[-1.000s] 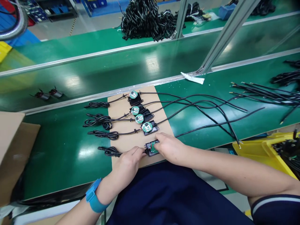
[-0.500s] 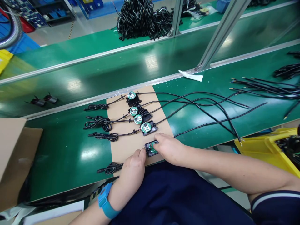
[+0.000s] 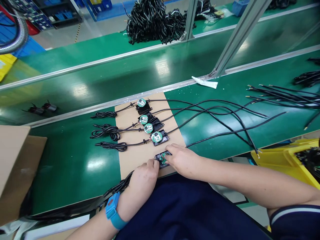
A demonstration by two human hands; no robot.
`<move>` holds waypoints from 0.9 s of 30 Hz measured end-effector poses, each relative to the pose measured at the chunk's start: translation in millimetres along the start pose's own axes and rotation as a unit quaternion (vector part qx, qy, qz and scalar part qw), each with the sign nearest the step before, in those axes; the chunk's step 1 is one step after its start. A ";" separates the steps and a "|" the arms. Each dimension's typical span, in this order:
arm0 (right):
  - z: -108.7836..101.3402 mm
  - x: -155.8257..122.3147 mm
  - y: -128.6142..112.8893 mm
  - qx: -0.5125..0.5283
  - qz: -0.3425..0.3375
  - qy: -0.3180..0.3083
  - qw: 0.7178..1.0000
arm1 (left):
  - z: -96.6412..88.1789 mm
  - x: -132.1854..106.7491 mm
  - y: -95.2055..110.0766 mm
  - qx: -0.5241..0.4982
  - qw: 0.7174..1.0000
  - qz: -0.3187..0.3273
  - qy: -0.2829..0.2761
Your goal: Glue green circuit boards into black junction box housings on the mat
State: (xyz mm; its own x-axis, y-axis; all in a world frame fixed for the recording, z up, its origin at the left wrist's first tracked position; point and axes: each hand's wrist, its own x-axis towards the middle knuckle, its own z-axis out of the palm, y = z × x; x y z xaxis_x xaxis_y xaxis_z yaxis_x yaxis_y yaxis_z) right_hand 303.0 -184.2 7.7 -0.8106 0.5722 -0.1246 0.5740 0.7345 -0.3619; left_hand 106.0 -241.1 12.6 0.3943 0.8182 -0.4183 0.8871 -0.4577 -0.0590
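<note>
A small black plastic case (image 3: 164,166) lies open on the cardboard sheet (image 3: 136,160), with a green circuit board (image 3: 163,157) and red wire inside. At its left end the curled fingers of my left hand (image 3: 144,177) pinch the case; a cable there may be under them. My right hand (image 3: 184,160) grips the right end, fingertips over the board, partly hiding it. From beneath the left wrist a bundled black cable (image 3: 121,186) emerges, while another black cable (image 3: 212,135) runs off rightward. Farther up the sheet sit several similar cases with round green boards (image 3: 156,137).
Coiled cables (image 3: 111,145) lie left of the sheet on the green bench (image 3: 75,180). Loose cable ends (image 3: 280,93) spread at the right. A metal frame post (image 3: 232,36) rises behind. A cardboard box (image 3: 15,160) stands left, a yellow bin (image 3: 277,160) at lower right.
My left hand has shifted slightly right and up against the case. The bundled cable beside its wrist has moved down toward the bench edge. My right hand stays on the case.
</note>
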 end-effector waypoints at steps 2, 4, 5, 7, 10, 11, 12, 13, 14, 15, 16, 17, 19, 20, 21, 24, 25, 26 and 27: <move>3.7 -6.9 -0.8 -0.030 -0.026 0.025 0.999 | 1.3 -0.5 1.9 -0.003 1.000 0.000 0.019; 7.8 -13.1 -0.7 -0.058 -0.055 0.039 0.996 | 5.2 -1.6 2.5 -0.002 0.999 0.001 0.047; 9.6 -15.2 -0.2 -0.066 -0.064 0.039 0.995 | 8.7 -2.4 1.7 -0.002 0.998 0.004 0.066; 11.9 -16.8 1.8 -0.073 -0.068 0.037 0.994 | 19.0 -4.6 -2.5 -0.014 0.992 0.021 0.126; 10.4 -13.8 5.4 -0.060 -0.066 0.030 0.996 | 38.7 -8.8 -13.3 -0.050 0.964 0.070 0.251; 8.6 -12.0 6.4 -0.052 -0.065 0.026 0.996 | 44.2 -10.2 -17.2 -0.058 0.954 0.088 0.282; 6.5 -10.2 7.3 -0.045 -0.066 0.021 0.997 | 48.1 -11.2 -20.8 -0.063 0.946 0.105 0.301; 4.3 -8.6 8.0 -0.039 -0.068 0.014 0.997 | 50.1 -12.0 -23.9 -0.063 0.942 0.119 0.307; 2.3 -7.1 8.6 -0.033 -0.069 0.007 0.997 | 50.1 -12.2 -26.3 -0.059 0.942 0.131 0.302; 0.7 -5.8 8.9 -0.027 -0.070 0.000 0.997 | 48.3 -12.0 -28.2 -0.051 0.945 0.142 0.290; -0.4 -4.9 9.1 -0.021 -0.071 -0.003 0.997 | 45.1 -11.4 -29.6 -0.040 0.949 0.151 0.273; -0.9 -4.4 9.1 -0.016 -0.069 -0.004 0.997 | 40.9 -10.4 -30.7 -0.028 0.953 0.161 0.255; -0.4 -4.6 8.8 -0.007 -0.064 -0.001 0.998 | 31.9 -8.0 -33.5 -0.011 0.957 0.179 0.226; 0.2 -5.3 8.7 -0.003 -0.061 0.003 0.998 | 28.1 -6.9 -35.3 -0.007 0.958 0.186 0.218; 1.0 -6.3 8.7 0.001 -0.058 0.006 0.998 | 25.2 -6.0 -37.5 -0.006 0.958 0.190 0.215; 3.6 -10.1 9.4 0.012 -0.048 0.018 0.999 | 22.0 -5.4 -44.7 0.001 0.955 0.192 0.228; 4.4 -11.3 9.7 0.013 -0.047 0.023 0.999 | 22.2 -5.9 -46.6 0.004 0.953 0.192 0.235; 5.2 -12.2 9.9 0.012 -0.047 0.028 0.998 | 22.6 -6.7 -47.8 0.006 0.951 0.192 0.243; 5.9 -12.8 10.0 0.008 -0.047 0.030 0.998 | 23.1 -7.7 -48.3 0.006 0.949 0.193 0.248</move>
State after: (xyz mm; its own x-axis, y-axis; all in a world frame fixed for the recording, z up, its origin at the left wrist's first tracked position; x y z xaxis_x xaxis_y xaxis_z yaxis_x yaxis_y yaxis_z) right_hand 318.4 -186.3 0.2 -0.8525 0.5216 -0.0331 0.4926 0.7808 -0.3843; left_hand 54.6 -233.3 -2.2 0.7570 0.6500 0.0669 0.6515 -0.7587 -0.0002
